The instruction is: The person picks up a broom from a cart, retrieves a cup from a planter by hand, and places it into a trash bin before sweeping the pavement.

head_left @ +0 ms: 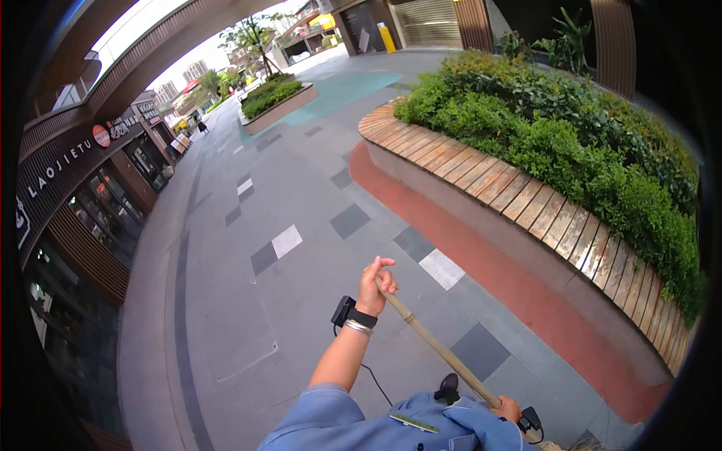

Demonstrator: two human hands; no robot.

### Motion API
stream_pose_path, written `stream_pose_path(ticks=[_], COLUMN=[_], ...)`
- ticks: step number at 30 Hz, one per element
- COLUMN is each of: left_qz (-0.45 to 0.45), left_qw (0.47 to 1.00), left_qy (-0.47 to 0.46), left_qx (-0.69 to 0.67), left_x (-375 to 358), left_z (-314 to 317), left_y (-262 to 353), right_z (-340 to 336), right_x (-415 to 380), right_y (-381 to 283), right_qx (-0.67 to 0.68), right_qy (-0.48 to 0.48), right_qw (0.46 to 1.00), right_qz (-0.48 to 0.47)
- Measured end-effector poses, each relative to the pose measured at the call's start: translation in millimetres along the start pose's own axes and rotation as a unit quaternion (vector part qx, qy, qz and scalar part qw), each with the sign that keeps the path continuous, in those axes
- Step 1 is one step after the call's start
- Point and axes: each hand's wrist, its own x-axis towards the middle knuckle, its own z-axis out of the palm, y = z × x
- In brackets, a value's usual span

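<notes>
1. Two hands on one pole (444, 353). Right hand (509, 408) low, near body, fingers closed round the shaft; black wrist box (531, 419) beside it.
2. Pole: light brown, jointed, bamboo-like. Slants over the paving from left hand down to right hand, lower end toward bottom edge of view. Straw-coloured bristles (554, 446) there, mostly cut off; can't tell if joined.
3. Wearer's blue clothing (353, 421); one black shoe (447, 385) just left of pole.
4. Left hand (371, 289) at pole's upper end, fingers bent loosely round it, one sticking out; firmness can't tell. Wrist has black box (344, 310) on strap, silver bangle (358, 326). Black cable (376, 379) runs toward clothing.
5. Paving (218, 301): grey slabs, some darker, some whitish. White slab (442, 269) near right edge, beside red strip (489, 278).
6. Red strip follows the foot of the big planter (451, 197). Wooden slats (519, 197) cap planter's near edge; green shrubs (541, 143) behind them.
7. Left edge of paving: dark shopfront (94, 207), sign (60, 165) reads LAOJIETU.
8. Farther: small planter (278, 111) with tree (252, 36), next to teal patch (338, 98).
9. Far end: yellow object (386, 37) near roller shutter (429, 22); distant person (202, 126) in dark clothes, toward paving's far left corner; high-rises (195, 71) behind.
</notes>
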Motion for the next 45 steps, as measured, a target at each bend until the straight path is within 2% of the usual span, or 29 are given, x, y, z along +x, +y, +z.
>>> stream_pose_path(ticks=[1,3,6,12,14,16,19,22,24,25,26,28,29,30,31,32,33,34,35,36,38,41,45], left_qz=[-0.005,-0.029,-0.069,-0.114,-0.122,-0.119,-0.180,-0.225,-0.241,-0.250,-0.255,-0.189,-0.177,-0.177,-0.230,-0.246,-0.410,-0.507,-0.531,-0.553,-0.592,-0.631,-0.663], left_qw=[1.000,0.998,0.989,0.960,0.956,0.954,0.941,0.931,0.925,0.910,0.878,0.784,0.682,0.662,0.610,0.558,0.460,0.334,0.259,0.223,0.209,0.225,0.234], left_qy=[-0.019,-0.062,-0.131,-0.252,-0.260,-0.268,-0.283,-0.288,-0.295,-0.302,-0.307,-0.360,-0.363,-0.335,-0.370,-0.403,-0.378,-0.400,-0.415,-0.422,-0.408,-0.369,-0.282], left_qx=[0.005,0.005,0.009,0.049,0.057,0.064,0.044,-0.007,0.012,0.137,0.262,0.469,0.610,0.646,0.662,0.682,0.691,0.686,0.692,0.683,0.663,0.644,0.653], left_x=[33,91,158,259,298,339,390,420,450,462,476,505,513,523,537,546,539,528,514,500,473,434,430], left_z=[18,54,115,225,256,289,334,386,384,380,374,336,329,303,273,226,218,220,193,171,140,113,89], left_y=[-5,-22,-39,-97,-126,-144,-176,-179,-197,-200,-206,-234,-224,-235,-247,-271,-267,-261,-273,-284,-292,-310,-290], right_z=[-18,-46,-72,-88,-96,-115,-157,-202,-227,-240,-251,-260,-259,-257,-256,-261,-264,-266,-270,-274,-284,-301,-328], right_x=[14,32,70,160,199,248,285,329,343,349,359,377,385,391,396,398,403,411,420,431,456,491,532], right_y=[-11,-29,-14,54,84,115,136,170,192,197,203,233,252,270,288,296,299,299,300,299,287,265,246], right_qx=[0.000,0.019,0.054,0.095,0.157,0.160,0.181,0.187,0.201,0.175,0.152,0.192,0.211,0.229,0.242,0.247,0.252,0.256,0.258,0.259,0.262,0.261,0.262], right_qy=[-0.002,0.089,0.109,0.151,0.133,0.144,0.126,0.144,0.130,0.170,0.212,0.216,0.223,0.230,0.198,0.180,0.168,0.157,0.149,0.145,0.130,0.105,0.075], right_qw=[1.000,0.993,0.988,0.982,0.976,0.975,0.971,0.964,0.964,0.961,0.955,0.949,0.942,0.935,0.938,0.937,0.936,0.933,0.931,0.930,0.928,0.928,0.930], right_qz=[0.002,0.070,0.097,0.061,0.068,0.056,0.090,0.121,0.117,0.130,0.140,0.126,0.135,0.145,0.149,0.167,0.182,0.198,0.210,0.219,0.230,0.243,0.245])
